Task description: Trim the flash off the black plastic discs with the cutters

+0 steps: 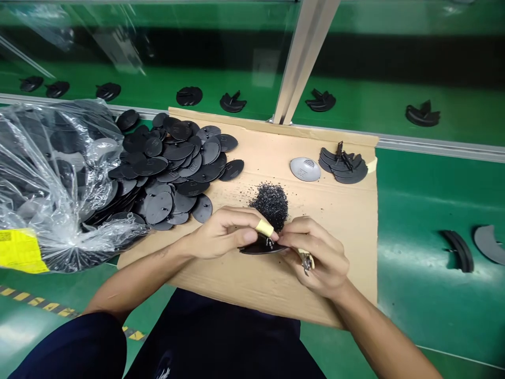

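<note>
My left hand [223, 231] is closed around a black plastic disc [260, 247], held edge-on just above a sheet of cardboard [347, 221]; its forefinger wears a tan finger cot. My right hand [315, 255] pinches the same disc from the right and also grips a small metal tool [306, 260] in its palm. Directly behind both hands lies a small heap of black plastic shavings [271, 202]. A big pile of the same black discs [173, 168] spreads over the cardboard's left side.
A clear plastic bag [47, 179] with more discs and a yellow label lies at left. A grey disc [305, 169] and a short stack of black discs [344, 164] sit at the cardboard's far right. Black parts ride a green conveyor [158, 84] behind; two more parts [460, 250] lie right.
</note>
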A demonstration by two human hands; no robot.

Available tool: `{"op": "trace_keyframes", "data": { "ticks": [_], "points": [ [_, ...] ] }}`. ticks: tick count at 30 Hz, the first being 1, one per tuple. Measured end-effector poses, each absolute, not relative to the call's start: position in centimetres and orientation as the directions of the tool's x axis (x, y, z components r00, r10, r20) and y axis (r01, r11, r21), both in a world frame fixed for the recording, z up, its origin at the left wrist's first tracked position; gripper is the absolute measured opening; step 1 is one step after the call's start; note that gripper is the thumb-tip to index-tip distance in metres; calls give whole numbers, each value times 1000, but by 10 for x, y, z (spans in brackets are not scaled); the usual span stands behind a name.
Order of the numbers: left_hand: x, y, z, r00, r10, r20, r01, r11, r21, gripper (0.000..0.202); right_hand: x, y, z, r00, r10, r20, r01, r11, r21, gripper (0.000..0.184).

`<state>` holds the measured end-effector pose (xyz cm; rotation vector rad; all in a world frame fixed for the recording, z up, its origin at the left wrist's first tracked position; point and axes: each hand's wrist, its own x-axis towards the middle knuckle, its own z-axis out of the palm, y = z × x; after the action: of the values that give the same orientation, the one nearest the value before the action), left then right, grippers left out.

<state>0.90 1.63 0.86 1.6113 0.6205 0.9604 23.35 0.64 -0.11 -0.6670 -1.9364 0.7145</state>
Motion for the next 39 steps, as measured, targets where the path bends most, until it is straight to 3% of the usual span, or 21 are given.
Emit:
{"op": "trace_keyframes", "data": {
  "ticks": [3,7,19,23,26,28,32,39],
  "points": [
    [10,16,6,546,823,160,-130,-105,986,22,232,6,2,-422,709,565,115,660,-743,25],
    [12,15,2,552,827,105,-188,1,982,19,231,7,3,-422,714,559,85,645,-760,17],
    [12,10,13,583,739,337,-35,-391,920,13,233,11,-3,-510,635,581,94,712,-695,15],
    [15,10,10,533,782,322,-54,-348,936,20,232,10,-6,-464,645,608,128,727,-674,11],
    [16,11,9,508,814,280,-68,-287,956,43,231,9,-10,-371,668,645,203,736,-645,12],
    [16,11,8,502,805,315,-38,-344,938,49,230,9,-12,-351,655,670,236,754,-613,12],
    [16,10,3,449,784,428,49,-500,865,36,232,10,-10,-385,618,685,250,785,-567,11],
    [17,11,3,480,778,407,10,-468,884,26,237,11,-2,-476,505,720,324,862,-390,15]
  ]
}}
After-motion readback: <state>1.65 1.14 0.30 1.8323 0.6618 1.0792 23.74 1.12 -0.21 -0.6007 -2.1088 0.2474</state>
